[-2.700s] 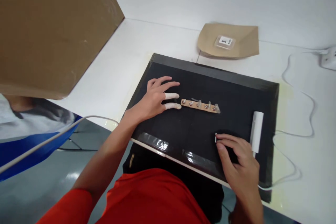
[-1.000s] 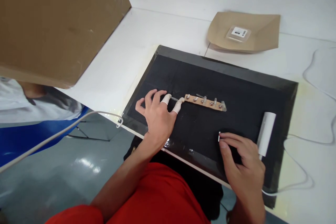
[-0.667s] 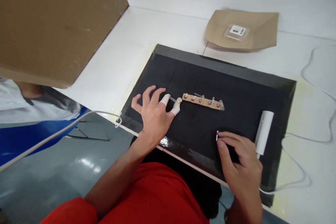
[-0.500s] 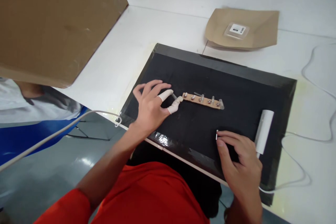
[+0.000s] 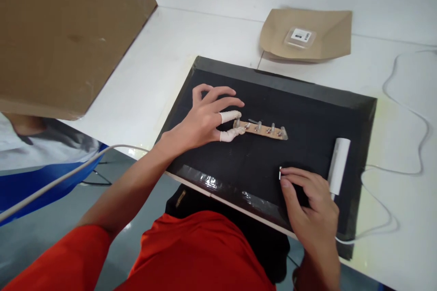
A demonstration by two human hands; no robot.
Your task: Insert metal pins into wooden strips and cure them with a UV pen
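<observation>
The strip has 3 tubes, 1 bare post; your left hand pinches its left-end tube, right hand a white bit

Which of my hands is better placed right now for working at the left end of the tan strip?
Likely the left hand: its white-covered fingertips are at that end of the tan strip. The right hand is farther off and pinches a small pale piece.

The left hand partly hides the tan strip; the piece in the right hand is too small to identify.
</observation>
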